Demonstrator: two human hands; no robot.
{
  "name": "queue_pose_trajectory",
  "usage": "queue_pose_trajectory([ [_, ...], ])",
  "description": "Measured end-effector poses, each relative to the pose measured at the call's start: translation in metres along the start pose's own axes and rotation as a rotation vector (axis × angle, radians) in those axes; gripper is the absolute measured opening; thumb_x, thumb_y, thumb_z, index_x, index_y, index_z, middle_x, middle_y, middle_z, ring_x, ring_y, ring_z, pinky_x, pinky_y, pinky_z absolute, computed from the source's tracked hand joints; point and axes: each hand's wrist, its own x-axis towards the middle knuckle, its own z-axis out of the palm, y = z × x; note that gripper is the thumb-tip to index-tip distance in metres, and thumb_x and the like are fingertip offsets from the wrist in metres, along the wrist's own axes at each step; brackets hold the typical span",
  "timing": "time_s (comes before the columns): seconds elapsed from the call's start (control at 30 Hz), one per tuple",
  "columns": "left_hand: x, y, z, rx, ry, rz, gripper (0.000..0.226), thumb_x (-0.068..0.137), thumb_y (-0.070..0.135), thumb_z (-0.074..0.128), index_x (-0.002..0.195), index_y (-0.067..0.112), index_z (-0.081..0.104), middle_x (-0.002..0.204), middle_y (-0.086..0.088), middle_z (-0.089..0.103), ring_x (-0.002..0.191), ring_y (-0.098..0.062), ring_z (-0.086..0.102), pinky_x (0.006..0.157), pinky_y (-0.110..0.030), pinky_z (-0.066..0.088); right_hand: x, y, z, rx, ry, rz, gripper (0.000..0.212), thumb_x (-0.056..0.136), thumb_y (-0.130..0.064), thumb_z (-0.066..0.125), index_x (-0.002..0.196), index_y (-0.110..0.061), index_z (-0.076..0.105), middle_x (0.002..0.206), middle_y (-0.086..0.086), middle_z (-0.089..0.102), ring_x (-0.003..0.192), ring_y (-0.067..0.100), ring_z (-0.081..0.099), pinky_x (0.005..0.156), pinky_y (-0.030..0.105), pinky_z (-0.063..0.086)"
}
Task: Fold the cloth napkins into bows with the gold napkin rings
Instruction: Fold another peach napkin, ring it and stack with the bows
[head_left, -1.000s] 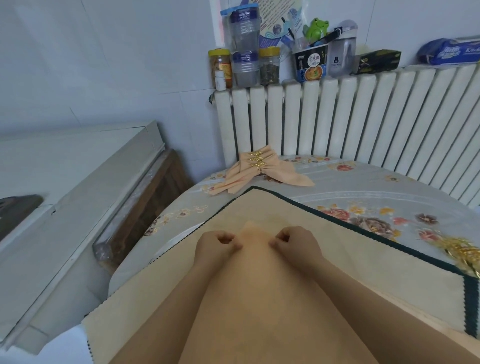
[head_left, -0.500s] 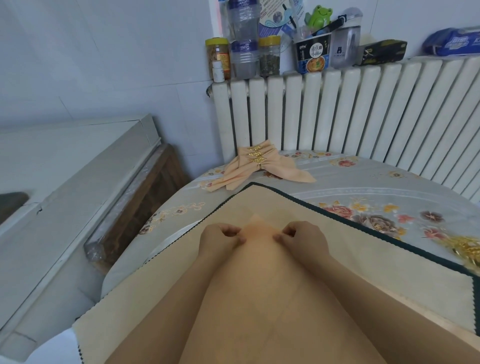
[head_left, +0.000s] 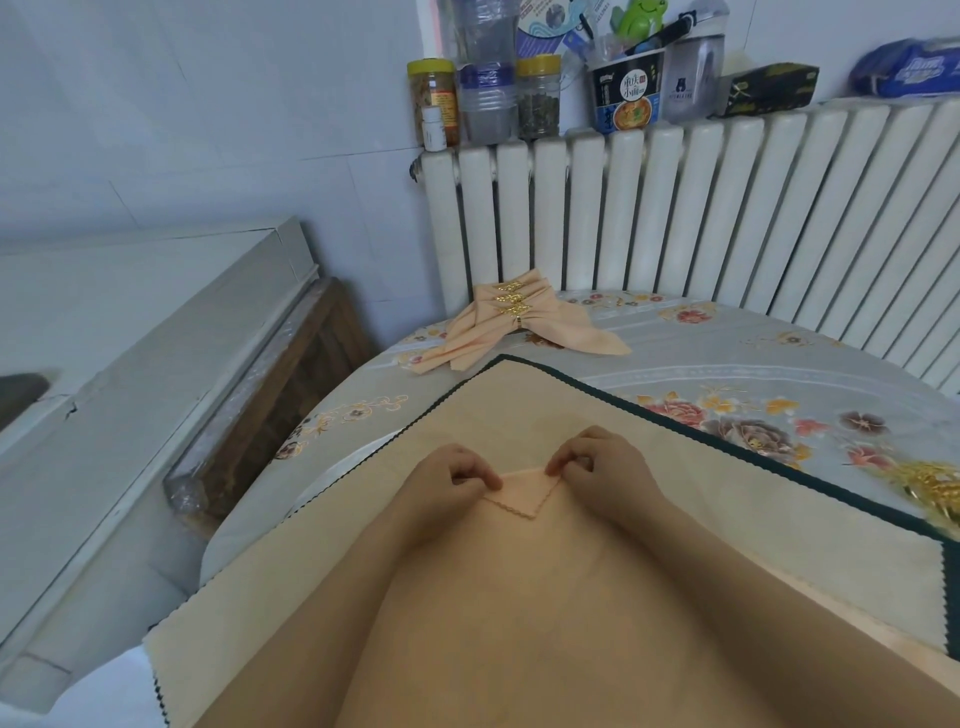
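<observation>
Head view: the left hand and right hand, fingers curled, each pinch the folded-over corner of a peach napkin that lies between them on a beige mat over the desk. Beyond the hands, finished napkin bows with gold rings lie near the radiator. Loose gold napkin rings sit well right of the right hand.

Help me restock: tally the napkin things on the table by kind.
Finished bows: 3, stacked by the radiator
Napkin being folded: 1, pinched by left hand and right hand
Loose gold ring heap: 1, rings too blurred to count
Total: 5
</observation>
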Motion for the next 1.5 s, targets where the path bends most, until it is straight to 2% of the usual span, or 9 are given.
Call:
queue_pose_trajectory([
  [0.1,0.008,-0.001,0.005,0.133,-0.001,0.000,0.013,0.078,0.036,0.072,0.071,0.030,0.063,0.092,0.005,0.055,0.089,-0.008,0.054,0.075,-0.014,0.040,0.001,-0.004,0.005,-0.172,-0.015,-0.036,0.006,0.084,-0.035,0.059,0.082,-0.032,0.063,0.096,-0.010,0.054,0.098,0.013,0.049,0.086,0.028,0.037],
  [0.27,0.011,0.006,0.011,0.247,0.033,-0.034,0.030,0.063,0.040,0.083,0.073,0.032,0.056,0.093,0.008,0.049,0.095,-0.013,0.050,0.088,-0.031,0.044,-0.001,-0.008,0.012,-0.312,0.001,-0.078,0.027,0.075,-0.057,0.064,0.084,-0.037,0.050,0.096,-0.014,0.044,0.101,0.013,0.040,0.080,0.027,0.026],
  [0.47,0.018,0.014,0.009,0.184,0.009,-0.087,0.034,0.063,0.035,0.082,0.089,0.026,0.061,0.079,0.014,0.055,0.082,-0.008,0.052,0.077,-0.029,0.041,0.005,-0.011,0.018,-0.284,0.009,-0.088,0.031,0.081,-0.048,0.063,0.108,-0.033,0.060,0.102,-0.010,0.052,0.109,0.016,0.039,0.088,0.030,0.025],
  [0.67,0.019,0.020,0.009,0.347,0.047,0.047,0.019,0.067,0.035,0.079,0.072,0.026,0.062,0.075,0.011,0.052,0.075,-0.009,0.047,0.070,-0.026,0.033,0.005,-0.013,0.020,-0.263,0.067,-0.255,0.019,0.079,-0.033,0.070,0.088,-0.016,0.068,0.092,0.000,0.059,0.094,0.020,0.048,0.078,0.030,0.027],
  [0.8,0.001,0.016,0.015,0.444,0.166,0.265,0.005,0.072,0.020,0.064,0.074,0.017,0.068,0.077,0.003,0.060,0.078,-0.020,0.054,0.069,-0.027,0.030,-0.008,-0.008,0.018,-0.282,0.155,-0.371,0.011,0.061,-0.019,0.071,0.065,-0.021,0.060,0.062,-0.007,0.059,0.067,0.023,0.057,0.065,0.029,0.032],
  [0.87,-0.011,0.014,0.016,0.460,0.136,0.316,0.017,0.067,0.018,0.052,0.073,0.017,0.067,0.075,0.001,0.061,0.076,-0.023,0.055,0.068,-0.030,0.032,-0.016,-0.008,0.014,-0.302,0.141,-0.415,0.010,0.058,-0.020,0.066,0.063,-0.024,0.060,0.060,-0.011,0.059,0.064,0.020,0.056,0.063,0.027,0.033],
  [1.13,-0.039,0.009,0.011,0.503,-0.035,0.251,0.043,0.064,0.027,0.039,0.099,0.025,0.063,0.101,0.008,0.055,0.102,-0.011,0.047,0.081,-0.025,0.022,-0.036,-0.003,-0.001,-0.335,-0.052,-0.418,0.021,0.080,-0.047,0.061,0.090,-0.031,0.071,0.096,-0.014,0.066,0.097,0.012,0.051,0.081,0.026,0.024],
  [1.3,-0.040,0.015,0.013,0.318,0.027,0.079,0.016,0.087,0.035,0.058,0.084,0.025,0.071,0.091,0.011,0.055,0.093,-0.005,0.049,0.091,-0.027,0.026,-0.035,-0.007,-0.003,-0.334,-0.077,-0.292,0.034,0.089,-0.050,0.052,0.088,-0.023,0.071,0.099,-0.011,0.063,0.099,0.009,0.048,0.081,0.025,0.024],
  [1.5,-0.031,0.019,0.017,0.393,0.059,-0.050,0.022,0.067,0.041,0.078,0.082,0.036,0.062,0.100,0.014,0.050,0.106,-0.007,0.042,0.088,-0.026,0.019,-0.031,-0.012,0.000,-0.391,-0.145,-0.139,0.035,0.082,-0.045,0.064,0.111,-0.027,0.055,0.117,-0.006,0.052,0.114,0.016,0.041,0.093,0.030,0.028],
])
